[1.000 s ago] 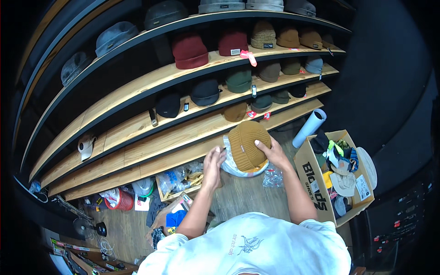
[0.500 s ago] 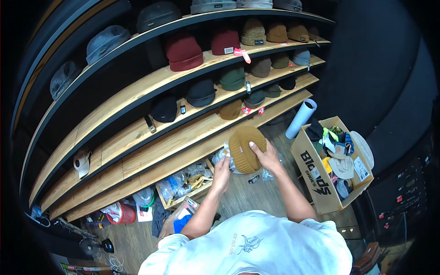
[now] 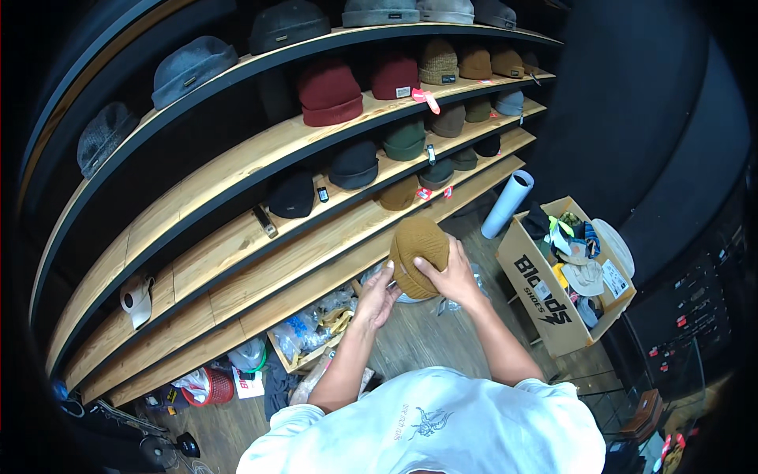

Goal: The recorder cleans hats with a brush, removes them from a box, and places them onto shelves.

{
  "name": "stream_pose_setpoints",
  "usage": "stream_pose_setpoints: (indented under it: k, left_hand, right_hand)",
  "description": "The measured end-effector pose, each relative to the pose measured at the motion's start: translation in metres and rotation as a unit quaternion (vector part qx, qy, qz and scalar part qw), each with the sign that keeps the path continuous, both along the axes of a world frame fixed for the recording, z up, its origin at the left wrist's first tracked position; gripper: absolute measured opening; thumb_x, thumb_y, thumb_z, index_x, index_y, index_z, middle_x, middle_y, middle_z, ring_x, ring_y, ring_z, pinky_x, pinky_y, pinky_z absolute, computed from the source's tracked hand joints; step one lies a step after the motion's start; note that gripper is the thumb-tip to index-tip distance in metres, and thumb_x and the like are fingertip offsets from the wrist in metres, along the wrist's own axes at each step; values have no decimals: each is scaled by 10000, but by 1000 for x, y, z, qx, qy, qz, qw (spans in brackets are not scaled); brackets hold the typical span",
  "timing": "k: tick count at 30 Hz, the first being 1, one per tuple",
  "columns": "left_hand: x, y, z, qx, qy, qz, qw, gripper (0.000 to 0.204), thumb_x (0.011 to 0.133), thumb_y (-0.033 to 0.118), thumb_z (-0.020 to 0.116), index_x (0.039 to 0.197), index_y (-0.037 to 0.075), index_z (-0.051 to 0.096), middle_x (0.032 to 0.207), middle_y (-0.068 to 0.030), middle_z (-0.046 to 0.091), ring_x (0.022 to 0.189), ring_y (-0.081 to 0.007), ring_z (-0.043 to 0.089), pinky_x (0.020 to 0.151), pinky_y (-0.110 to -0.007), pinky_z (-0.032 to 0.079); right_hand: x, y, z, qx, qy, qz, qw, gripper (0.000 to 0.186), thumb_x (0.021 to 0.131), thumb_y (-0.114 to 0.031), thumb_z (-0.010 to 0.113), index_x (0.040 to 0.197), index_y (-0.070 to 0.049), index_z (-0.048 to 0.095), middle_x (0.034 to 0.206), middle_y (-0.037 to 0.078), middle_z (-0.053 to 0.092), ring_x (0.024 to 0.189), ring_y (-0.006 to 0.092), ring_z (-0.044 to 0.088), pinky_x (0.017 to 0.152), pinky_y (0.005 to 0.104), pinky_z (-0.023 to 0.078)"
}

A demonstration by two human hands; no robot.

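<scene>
A mustard-brown ribbed beanie (image 3: 420,246) with a folded brim is held up in front of me, over the floor. My right hand (image 3: 454,275) grips it from the right, thumb lying across the brim and fingers round the far side. At its left edge my left hand (image 3: 377,299) is closed, the thumb against the brim and the fingers partly curled below. Clear plastic (image 3: 466,294) shows under and beside the beanie; whether a hand holds that plastic is hard to make out.
Curved wooden shelves (image 3: 237,268) with several beanies stand ahead; a white cap (image 3: 137,302) sits at their left. On the right are a cardboard box (image 3: 545,288) of hats and a pale tube (image 3: 507,204). A wooden crate (image 3: 294,365) of plastic bags and a red basket (image 3: 219,387) are below.
The beanie has turned and shifted slightly in my hands. My right thumb has moved lower onto the brim, and my left hand has rolled palm-up. A small black tag below the beanie no longer shows.
</scene>
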State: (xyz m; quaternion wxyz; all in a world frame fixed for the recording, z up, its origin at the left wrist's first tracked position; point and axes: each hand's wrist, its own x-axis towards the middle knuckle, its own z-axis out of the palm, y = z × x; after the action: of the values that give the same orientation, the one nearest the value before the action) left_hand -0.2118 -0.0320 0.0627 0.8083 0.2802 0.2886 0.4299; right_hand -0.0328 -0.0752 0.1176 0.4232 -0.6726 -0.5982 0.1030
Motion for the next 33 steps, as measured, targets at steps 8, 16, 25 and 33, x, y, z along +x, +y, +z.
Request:
stream_pose_setpoints:
  k: [8,16,25,33]
  left_hand:
    - [-6,3,-32,72,-19,-38,996,332,1001,282,536,1232,46,565,1191,-55,627,1092,-158,590,962,-332,483]
    - [-6,3,-54,-16,-167,-61,984,272,1005,247,478,1176,53,562,1168,-113,636,1063,-210,624,945,-365,497]
    - [10,-29,12,148,113,71,980,784,941,524,548,1525,164,167,1487,-149,320,1368,-286,346,1090,-432,339]
    - [-7,-1,-21,94,-66,-92,989,869,807,573,702,1411,44,372,1299,-133,531,1194,-229,541,1002,-392,481]
  right_hand:
    - [40,-2,-56,-302,717,236,582,871,860,-793,349,1476,-177,362,1468,119,432,1300,323,462,988,519,431]
    - [2,-16,-69,-84,809,196,547,789,847,-703,524,1393,-136,467,1385,94,522,1212,277,546,1007,503,460]
    - [-7,-24,-36,21,227,-1,974,902,668,-395,884,1291,2,365,1189,193,569,1128,280,567,955,395,465]
    - [20,-46,-21,-65,263,230,935,312,911,-93,652,1156,31,502,1049,134,633,926,190,662,725,312,568]
